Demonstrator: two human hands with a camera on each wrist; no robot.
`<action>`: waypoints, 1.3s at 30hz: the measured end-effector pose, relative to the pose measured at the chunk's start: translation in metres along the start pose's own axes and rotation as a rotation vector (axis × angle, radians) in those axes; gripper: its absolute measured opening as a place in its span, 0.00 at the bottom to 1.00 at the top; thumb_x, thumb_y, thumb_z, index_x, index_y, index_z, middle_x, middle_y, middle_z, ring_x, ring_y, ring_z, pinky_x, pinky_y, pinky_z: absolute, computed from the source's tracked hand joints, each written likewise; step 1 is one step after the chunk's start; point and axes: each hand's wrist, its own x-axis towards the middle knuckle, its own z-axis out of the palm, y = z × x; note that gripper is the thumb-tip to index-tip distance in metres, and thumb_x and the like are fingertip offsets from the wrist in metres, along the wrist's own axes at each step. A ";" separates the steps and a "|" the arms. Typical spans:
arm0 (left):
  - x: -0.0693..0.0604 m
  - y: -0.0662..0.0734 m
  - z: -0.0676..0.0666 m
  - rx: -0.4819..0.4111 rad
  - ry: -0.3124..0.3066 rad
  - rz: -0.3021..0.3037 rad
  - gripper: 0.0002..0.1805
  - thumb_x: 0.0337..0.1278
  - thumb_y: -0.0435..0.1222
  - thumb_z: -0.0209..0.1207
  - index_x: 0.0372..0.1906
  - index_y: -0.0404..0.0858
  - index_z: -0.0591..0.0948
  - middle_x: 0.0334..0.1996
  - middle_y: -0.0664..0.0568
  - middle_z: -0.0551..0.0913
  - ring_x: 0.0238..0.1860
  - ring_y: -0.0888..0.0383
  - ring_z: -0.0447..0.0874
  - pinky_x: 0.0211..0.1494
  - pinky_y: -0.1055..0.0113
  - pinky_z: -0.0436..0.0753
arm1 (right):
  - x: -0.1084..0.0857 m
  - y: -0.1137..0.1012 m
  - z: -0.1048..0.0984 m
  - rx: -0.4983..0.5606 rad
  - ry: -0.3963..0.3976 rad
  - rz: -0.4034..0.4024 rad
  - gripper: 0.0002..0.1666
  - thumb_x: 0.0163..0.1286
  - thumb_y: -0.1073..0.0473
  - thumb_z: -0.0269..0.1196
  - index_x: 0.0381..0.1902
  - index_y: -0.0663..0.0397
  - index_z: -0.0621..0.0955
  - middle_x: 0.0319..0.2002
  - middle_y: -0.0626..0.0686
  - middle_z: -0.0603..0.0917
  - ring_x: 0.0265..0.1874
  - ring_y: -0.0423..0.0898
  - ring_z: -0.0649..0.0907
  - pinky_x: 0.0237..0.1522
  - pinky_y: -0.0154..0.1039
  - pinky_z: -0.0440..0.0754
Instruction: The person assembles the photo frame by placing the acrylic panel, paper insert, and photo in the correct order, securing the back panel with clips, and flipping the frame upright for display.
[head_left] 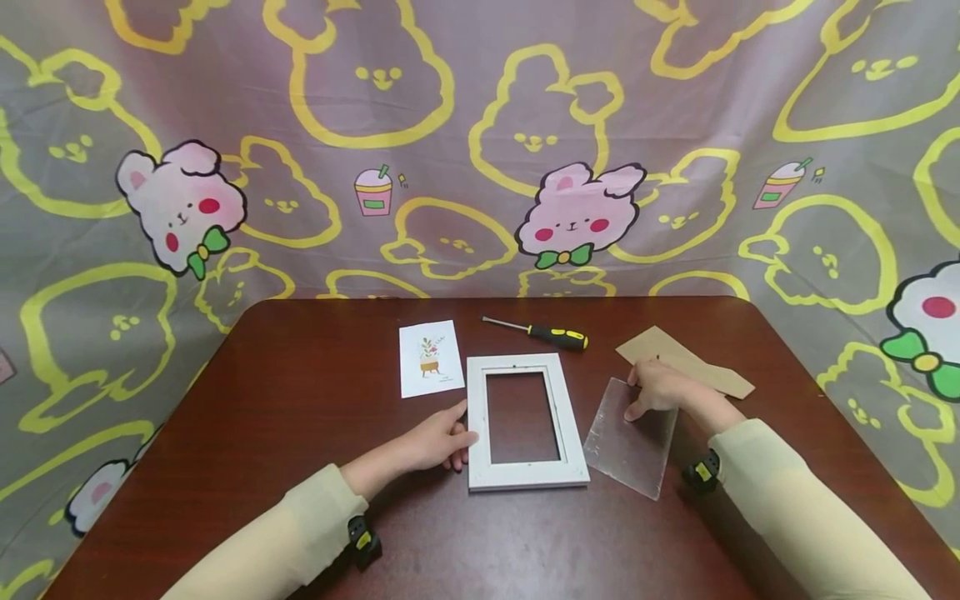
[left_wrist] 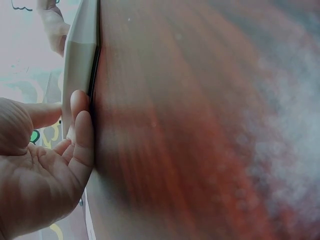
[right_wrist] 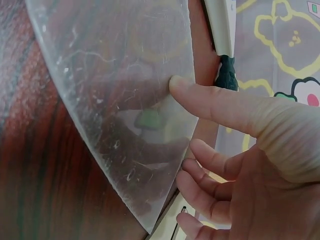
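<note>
Two grips: left hand (head_left: 437, 442) pinches frame (head_left: 565, 417) to its right; right hand (head_left: 657, 388) pinches sheet (head_left: 632, 443) under its thumb. Apparent step: sheet pickup; next move likely needs level lifting.

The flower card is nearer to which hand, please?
Left: the left hand is just in front of the card; the right hand is farther, right of the frame.

Table (head_left: 315, 358) is dark red-brown, glossy, rounded at the far corners. Cartoon-print curtain (head_left: 465, 108) hangs behind the table and along its sides: yellow outline characters (head_left: 382, 79), white bunnies (head_left: 182, 208) (green bows, red cheeks), small drink cups (head_left: 373, 193) above its far edge. Yellow-and-black screwdriver (head_left: 555, 336) lies near that same far edge.
</note>
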 end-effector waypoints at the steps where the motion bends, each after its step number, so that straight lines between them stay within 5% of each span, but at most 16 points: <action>1: 0.000 0.000 0.000 -0.001 -0.001 0.000 0.36 0.70 0.31 0.52 0.71 0.18 0.48 0.17 0.50 0.78 0.17 0.60 0.76 0.21 0.67 0.77 | 0.000 0.000 0.000 0.002 0.002 0.000 0.32 0.45 0.57 0.80 0.39 0.70 0.76 0.35 0.59 0.76 0.39 0.57 0.75 0.45 0.52 0.75; 39: 0.001 -0.002 0.000 -0.009 -0.001 0.007 0.36 0.70 0.31 0.52 0.71 0.19 0.48 0.17 0.50 0.78 0.16 0.61 0.76 0.21 0.68 0.76 | 0.002 0.007 0.001 0.083 -0.004 -0.003 0.27 0.48 0.61 0.77 0.37 0.70 0.73 0.34 0.59 0.76 0.36 0.55 0.76 0.43 0.51 0.75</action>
